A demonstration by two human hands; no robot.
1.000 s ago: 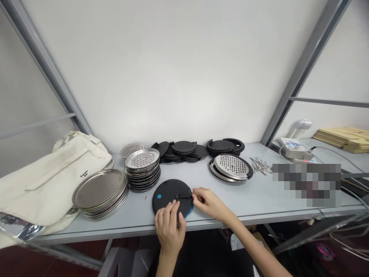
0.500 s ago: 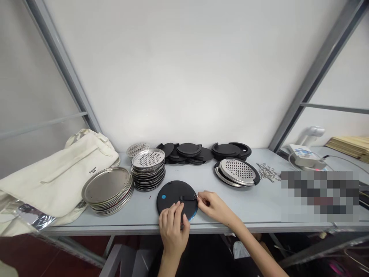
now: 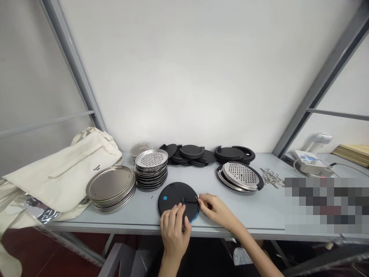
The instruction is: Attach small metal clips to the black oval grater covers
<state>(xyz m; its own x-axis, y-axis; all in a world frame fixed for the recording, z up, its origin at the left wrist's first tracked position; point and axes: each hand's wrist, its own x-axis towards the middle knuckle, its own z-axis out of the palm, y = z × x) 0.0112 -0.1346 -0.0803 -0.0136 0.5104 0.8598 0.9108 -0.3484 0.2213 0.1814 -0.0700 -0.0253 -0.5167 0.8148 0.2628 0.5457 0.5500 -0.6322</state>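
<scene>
A black round disc [image 3: 173, 194] with a blue dot lies near the table's front edge. A strip of blue shows along its lower right rim. My left hand [image 3: 174, 227] rests on the disc's lower part, fingers stretched over the top and thumb by the front rim. At the disc's right edge, my right hand [image 3: 215, 207] is closed in a pinch on a small metal wire clip [image 3: 197, 197]. The clip sits at the end of a dark bar-shaped part on the disc. My fingertips partly hide it.
Left are stacked metal discs [image 3: 111, 182] and perforated grater discs [image 3: 151, 159]. Black round parts [image 3: 191, 151] line the wall. To the right lie grater discs in a black ring [image 3: 242, 175] and loose wire clips [image 3: 271, 177]. A cream bag [image 3: 66, 165] covers the left end.
The view has shifted slightly, so the scene sits a little differently in the frame. Both hands keep nearly the same place on the disc, the right still pinching at its edge.
</scene>
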